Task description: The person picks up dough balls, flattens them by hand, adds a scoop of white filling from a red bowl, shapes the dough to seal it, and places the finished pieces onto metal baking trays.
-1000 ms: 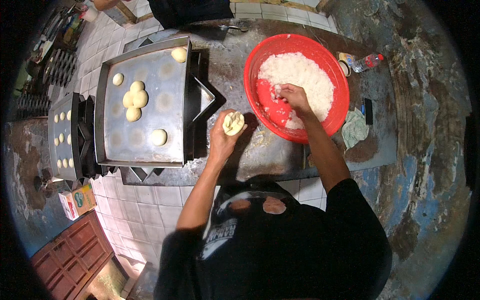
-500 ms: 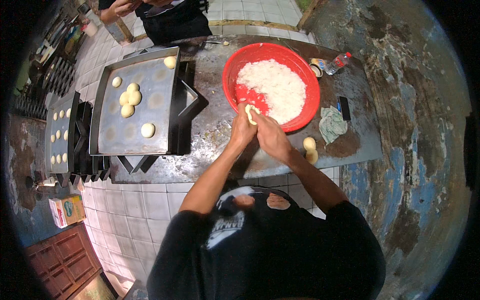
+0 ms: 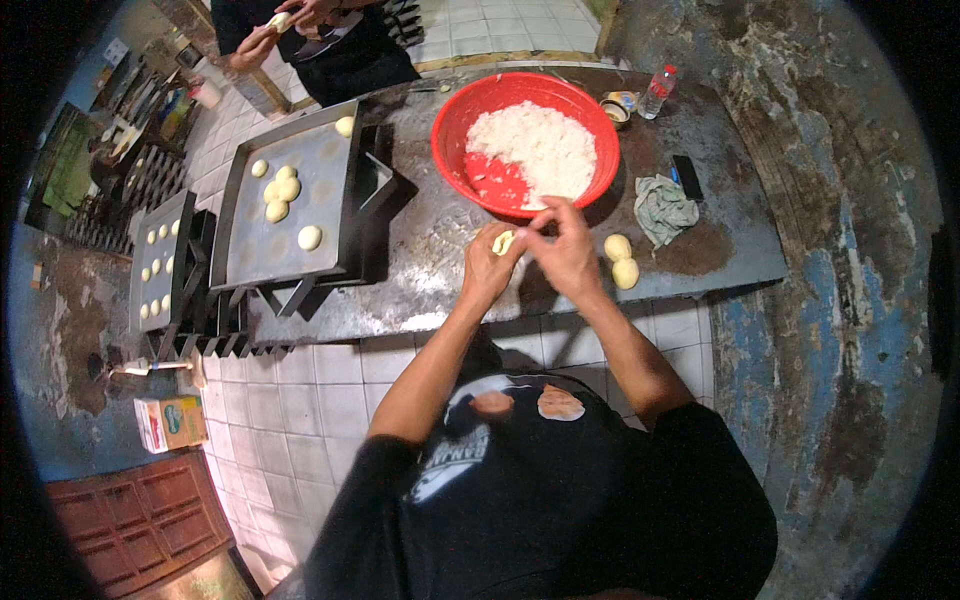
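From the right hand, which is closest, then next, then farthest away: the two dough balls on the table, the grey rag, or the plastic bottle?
Measured from the right hand in the head view:
1. The two dough balls, just to its right on the table.
2. The grey rag, farther right, crumpled beside the red bowl.
3. The plastic bottle, at the table's far edge.

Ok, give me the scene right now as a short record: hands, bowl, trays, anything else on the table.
left hand: cups a dough piece
right hand: fingers pinch the same dough piece
bowl: red, partly full of white filling, just beyond the hands
dough balls: two, on the table right of the right hand
near tray: six dough balls
far tray: rows of small pieces
cloth: crumpled, beside the bowl
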Demonstrator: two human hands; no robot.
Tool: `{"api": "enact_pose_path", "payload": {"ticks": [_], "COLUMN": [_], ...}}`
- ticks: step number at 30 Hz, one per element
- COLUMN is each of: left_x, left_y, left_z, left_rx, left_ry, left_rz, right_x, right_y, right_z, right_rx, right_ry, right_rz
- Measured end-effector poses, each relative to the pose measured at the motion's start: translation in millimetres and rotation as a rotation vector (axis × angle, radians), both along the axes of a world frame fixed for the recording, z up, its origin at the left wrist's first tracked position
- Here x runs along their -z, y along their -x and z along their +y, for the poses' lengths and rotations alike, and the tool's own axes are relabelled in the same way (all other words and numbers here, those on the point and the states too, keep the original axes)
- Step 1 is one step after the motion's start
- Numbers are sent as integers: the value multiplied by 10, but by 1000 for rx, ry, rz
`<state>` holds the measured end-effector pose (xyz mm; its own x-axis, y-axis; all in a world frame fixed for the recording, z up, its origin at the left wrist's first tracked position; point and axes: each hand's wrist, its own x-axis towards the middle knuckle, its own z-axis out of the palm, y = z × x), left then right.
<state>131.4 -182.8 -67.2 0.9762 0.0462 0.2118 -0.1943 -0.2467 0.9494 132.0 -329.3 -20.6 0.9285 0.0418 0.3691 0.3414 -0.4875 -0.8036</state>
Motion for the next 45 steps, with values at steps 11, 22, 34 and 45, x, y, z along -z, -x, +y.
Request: {"api": "enact_pose_path", "payload": {"ticks": [11, 22, 34, 45], "left_x": [-439, -296, -220, -12], "left_y": [676, 1261, 1012, 748], "left_z": [233, 1066, 2679, 4708], "left_rx": [429, 51, -159, -510], "left_ry": [-211, -113, 864, 832], "left_rz": [308, 201, 181, 18], "right_x": [210, 232, 116, 796], "right_y": [289, 260, 571, -1169], "right_z": [-185, 777, 3076, 5376], "right_rx": [-546, -887, -645, -672], "right_ry": [-17, -321, -267, 310], "right_rz": [498, 726, 266, 90]}}
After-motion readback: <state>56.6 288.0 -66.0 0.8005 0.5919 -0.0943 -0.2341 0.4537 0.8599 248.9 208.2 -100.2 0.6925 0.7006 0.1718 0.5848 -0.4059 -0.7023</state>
